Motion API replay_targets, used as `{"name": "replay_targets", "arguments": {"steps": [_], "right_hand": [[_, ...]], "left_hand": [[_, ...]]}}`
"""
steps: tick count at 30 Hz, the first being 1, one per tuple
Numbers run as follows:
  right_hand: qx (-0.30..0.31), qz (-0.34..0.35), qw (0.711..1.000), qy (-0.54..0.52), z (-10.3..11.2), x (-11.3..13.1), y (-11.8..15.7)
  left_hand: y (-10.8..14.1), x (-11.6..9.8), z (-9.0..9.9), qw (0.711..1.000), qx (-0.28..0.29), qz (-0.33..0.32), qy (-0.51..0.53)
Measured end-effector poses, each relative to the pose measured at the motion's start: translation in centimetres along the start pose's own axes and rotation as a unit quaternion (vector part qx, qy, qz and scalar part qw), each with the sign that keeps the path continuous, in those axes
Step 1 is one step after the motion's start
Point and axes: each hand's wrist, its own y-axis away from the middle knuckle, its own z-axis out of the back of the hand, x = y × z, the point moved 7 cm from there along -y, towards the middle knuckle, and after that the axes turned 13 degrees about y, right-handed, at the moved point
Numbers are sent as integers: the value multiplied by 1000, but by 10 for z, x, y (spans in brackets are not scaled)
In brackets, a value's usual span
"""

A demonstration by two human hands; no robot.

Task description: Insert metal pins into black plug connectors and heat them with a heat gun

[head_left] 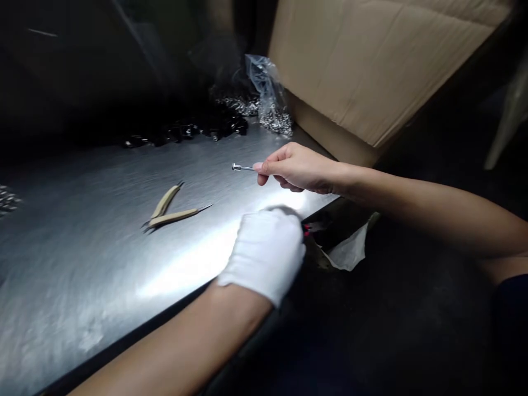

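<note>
My right hand (296,168) is bare and pinches a thin metal pin (242,167) with a small round head between its fingertips, holding it above the brushed steel table (82,264). My left hand (266,254) wears a white glove and rests at the table's near edge. Its fingers close around a small dark object with a red mark (306,230), mostly hidden by the glove. Left of both hands, a pair of tan-handled tweezers (169,210) lies on the steel with its tips apart.
A clear plastic bag of small metal parts (268,96) stands at the table's far side, beside a cardboard box (371,71). Dark parts (185,132) lie in a heap along the back. More small parts (6,199) sit at the left edge.
</note>
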Motion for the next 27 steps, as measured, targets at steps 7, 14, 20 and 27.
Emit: {"name": "replay_targets", "arguments": {"steps": [7, 14, 20, 27], "right_hand": [[-55, -12, 998, 15, 35, -16, 24], [-38, -1, 998, 45, 24, -24, 23], [88, 58, 983, 147, -40, 8, -5], [157, 108, 905, 380, -123, 61, -42]], "left_hand": [[-71, -94, -69, 946, -52, -149, -283], [-26, -64, -48, 961, -59, -148, -228], [76, 20, 5, 996, 18, 74, -37], [188, 126, 59, 968, -54, 243, 15]]}}
